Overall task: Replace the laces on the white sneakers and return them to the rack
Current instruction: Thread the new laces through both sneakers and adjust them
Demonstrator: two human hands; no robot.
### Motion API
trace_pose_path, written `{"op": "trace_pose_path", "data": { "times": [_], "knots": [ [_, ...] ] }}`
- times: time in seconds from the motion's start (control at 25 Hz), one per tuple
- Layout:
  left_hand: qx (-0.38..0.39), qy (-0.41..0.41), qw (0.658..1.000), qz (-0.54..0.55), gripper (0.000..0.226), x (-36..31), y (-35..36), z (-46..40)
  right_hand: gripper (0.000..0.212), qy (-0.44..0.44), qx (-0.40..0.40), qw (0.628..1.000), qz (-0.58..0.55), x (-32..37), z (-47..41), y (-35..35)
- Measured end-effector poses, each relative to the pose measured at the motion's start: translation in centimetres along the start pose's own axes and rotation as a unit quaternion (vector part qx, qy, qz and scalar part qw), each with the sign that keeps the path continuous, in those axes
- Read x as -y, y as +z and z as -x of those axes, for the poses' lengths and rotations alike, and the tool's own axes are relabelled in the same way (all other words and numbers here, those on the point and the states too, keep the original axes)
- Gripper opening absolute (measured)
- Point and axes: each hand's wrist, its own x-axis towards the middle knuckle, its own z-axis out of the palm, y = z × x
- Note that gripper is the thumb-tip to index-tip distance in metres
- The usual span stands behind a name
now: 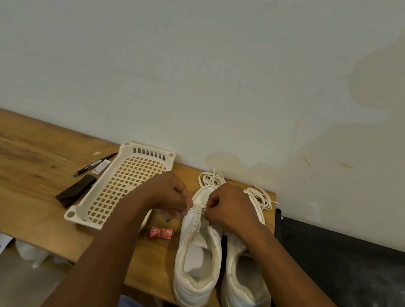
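Now, from the head view, the left hand [172,196] and right hand [227,209] each pinch a white lace [198,206] end at the lower eyelets of the left sneaker [198,252], which stands beside the right sneaker [245,278] on the counter [22,173]. Spare laces [260,196] lie beyond the toes. Uneven pulling could leave one lace end short; the white rack [123,183] waits just left.
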Motion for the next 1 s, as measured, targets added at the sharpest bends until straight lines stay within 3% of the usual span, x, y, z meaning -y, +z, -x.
{"op": "trace_pose_path", "data": {
  "times": [0.28,0.6,0.76,0.92,1.0],
  "knots": [
    [0.031,0.010,0.999,0.038,0.018,0.2,1.1,-0.1,0.008,-0.004,0.003,1.000,-0.001,-0.2,0.1,0.9],
    [0.031,0.028,0.999,0.033,0.013,0.1,1.4,-0.4,0.007,0.070,-0.007,0.996,-0.052,-0.7,-0.5,1.7],
    [0.024,0.038,0.998,0.034,0.010,0.0,1.6,-0.4,0.013,0.050,-0.024,0.996,-0.066,-0.6,-0.1,2.3],
    [0.022,0.008,0.999,0.028,0.003,-0.3,1.7,-0.3,0.007,0.003,0.008,0.998,-0.066,-0.6,0.3,1.0],
    [-0.018,-0.015,0.998,0.050,0.009,-0.5,1.2,0.0,0.016,-0.015,0.019,0.999,-0.045,-0.7,0.6,-0.1]
  ]
}}
